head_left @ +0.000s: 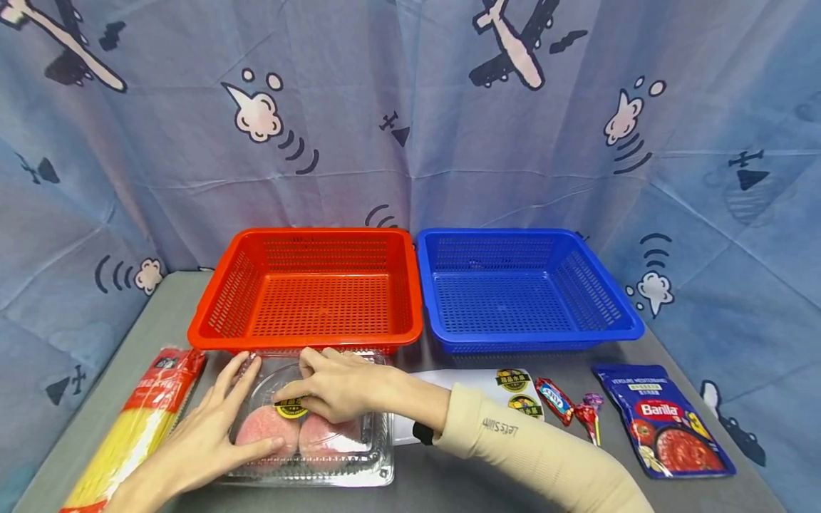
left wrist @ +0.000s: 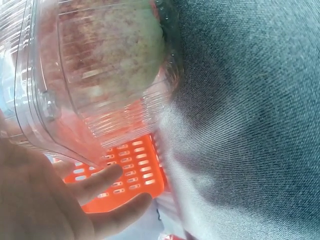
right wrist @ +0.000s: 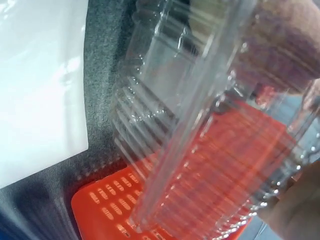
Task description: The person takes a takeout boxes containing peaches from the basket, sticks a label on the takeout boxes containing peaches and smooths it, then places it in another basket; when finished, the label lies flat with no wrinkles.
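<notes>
Sitting on the grey table (head_left: 423,484) right in front of the red basket (head_left: 311,288), the clear clamshell (head_left: 378,456) hasn't gone anywhere yet, and both baskets are looking bare, the blue basket (head_left: 526,288) included. So I'd say things are only getting started: nothing is sorted, and the noodles (head_left: 137,427), white sheet (head_left: 449,385), candies (head_left: 564,406) and sauce pouch (head_left: 667,420) are all waiting along the front edge.

The left hand (head_left: 205,434) is lying flat against the box's left side, fingers straight, thumb pressing the lid. The right hand (head_left: 333,388) is reaching across on top with fingers curled, seemingly pinching at the round sticker (head_left: 290,409) on the lid.

The box itself is looking like thin ribbed plastic, see-through, with two pinkish round fruits (head_left: 269,427) inside, fuzzy like peaches. The left wrist view is showing one fruit (left wrist: 107,47) pressed up against the plastic, with the red mesh just behind it.
</notes>
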The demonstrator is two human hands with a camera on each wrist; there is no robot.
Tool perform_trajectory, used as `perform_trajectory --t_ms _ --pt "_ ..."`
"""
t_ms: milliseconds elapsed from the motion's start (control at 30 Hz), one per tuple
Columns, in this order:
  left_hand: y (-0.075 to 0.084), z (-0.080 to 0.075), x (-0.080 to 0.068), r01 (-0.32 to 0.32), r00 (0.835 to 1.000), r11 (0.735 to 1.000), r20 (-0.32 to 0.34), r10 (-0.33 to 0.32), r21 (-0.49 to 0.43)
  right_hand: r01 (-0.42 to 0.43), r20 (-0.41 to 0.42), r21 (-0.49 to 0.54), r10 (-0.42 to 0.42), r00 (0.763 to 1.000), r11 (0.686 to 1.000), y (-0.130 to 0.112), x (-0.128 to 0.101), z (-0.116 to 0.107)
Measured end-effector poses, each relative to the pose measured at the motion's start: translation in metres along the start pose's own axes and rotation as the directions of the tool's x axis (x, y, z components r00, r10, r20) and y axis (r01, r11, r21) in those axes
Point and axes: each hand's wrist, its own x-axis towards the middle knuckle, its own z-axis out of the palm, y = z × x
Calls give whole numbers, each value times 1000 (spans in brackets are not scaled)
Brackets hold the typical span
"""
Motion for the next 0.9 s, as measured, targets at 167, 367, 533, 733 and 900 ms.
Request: perform_trajectory --t_ms 167,367,533,733,900 --pt "0 1 -1 -8 1000 1000 -12 8 4 9 45 -79 -5 999 997 -1 0 1" --pt "0 1 -1 -19 999 1000 -26 20 10 29 63 -101 -22 998 994 -1 -1 4" --pt "0 0 -1 -8 1000 1000 -20 8 11 23 81 -77 -17 997 997 -1 -4 5" --pt "0 0 -1 -9 1000 1000 -22 9 6 40 42 -55 -38 998 998 0 -5 5" --pt "0 1 -2 2 1000 1000 -21 -2 -6 88 -96 -6 -89 991 996 5 -9 8"
